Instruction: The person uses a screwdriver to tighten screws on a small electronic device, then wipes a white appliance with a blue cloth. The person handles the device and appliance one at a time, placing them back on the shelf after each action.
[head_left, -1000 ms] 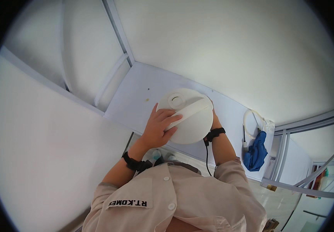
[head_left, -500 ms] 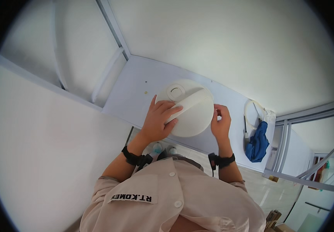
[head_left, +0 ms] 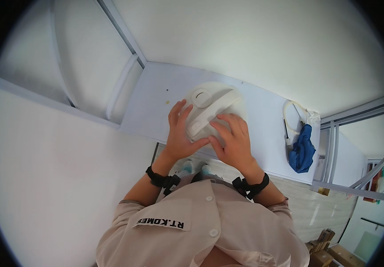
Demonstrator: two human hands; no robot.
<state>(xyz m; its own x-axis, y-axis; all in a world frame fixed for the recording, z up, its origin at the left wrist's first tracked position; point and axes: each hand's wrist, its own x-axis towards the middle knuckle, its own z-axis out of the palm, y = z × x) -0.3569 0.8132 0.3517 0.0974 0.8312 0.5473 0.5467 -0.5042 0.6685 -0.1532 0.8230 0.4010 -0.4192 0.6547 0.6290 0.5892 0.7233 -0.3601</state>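
A white round lid-like piece sits on the pale table in front of me. A raised bar handle crosses its top diagonally, with a small round cap beside it. My left hand rests at its left side, fingers spread along the edge. Over the near right part lies my right hand, fingers spread and curved. The two thumbs nearly meet near the front edge. What lies beneath the round piece is hidden.
On the table's right end lie a blue cloth bundle and a looped pale tube. The pale table adjoins a white wall and grey metal frame bars. Cardboard boxes stand on the floor at lower right.
My right hand has moved left from the right rim onto the near right of the round piece. My left hand has drawn back off the handle, fingers spreading at the left edge.
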